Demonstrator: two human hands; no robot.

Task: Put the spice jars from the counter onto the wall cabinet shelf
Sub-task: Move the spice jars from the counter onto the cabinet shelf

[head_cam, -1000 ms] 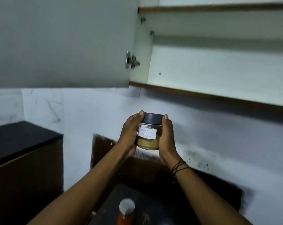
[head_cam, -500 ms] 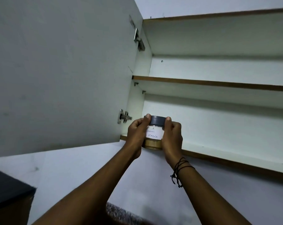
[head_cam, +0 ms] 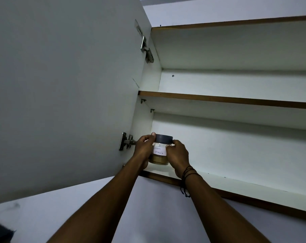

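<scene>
Both hands clamped on 1 spice jar (head_cam: pixel 159 152): left hand (head_cam: pixel 143 149) curled round its left side with the thumb tip up at the dark lid (head_cam: pixel 163 138), right hand (head_cam: pixel 177 156) curled round its right side, fingers against the glass below the lid. Held upright at the far left end of the bottom shelf (head_cam: pixel 236 181) of the wall cabinet, its base at or just above the shelf's front lip; contact with the shelf board impossible to tell. Tan powder in the lower part, white handwritten label (head_cam: pixel 159 150) facing the camera.

Compared with 0.5 s ago: jar now inside the cabinet opening rather than level with the shelf's brown front edge, and further left, closer to the lower hinge (head_cam: pixel 126 141). Compared with 1 s ago: raised from well below the cabinet, out over the counter, up to shelf height; counter and the orange jar with a white cap gone from view.

Open cabinet door (head_cam: pixel 64 88) just left of the jar. Middle shelf (head_cam: pixel 227 99) above the jar, upper hinge (head_cam: pixel 147 50) higher up on the same side wall. Dark thread bracelet (head_cam: pixel 188 172) on the right wrist, just below the bottom shelf's lip.
</scene>
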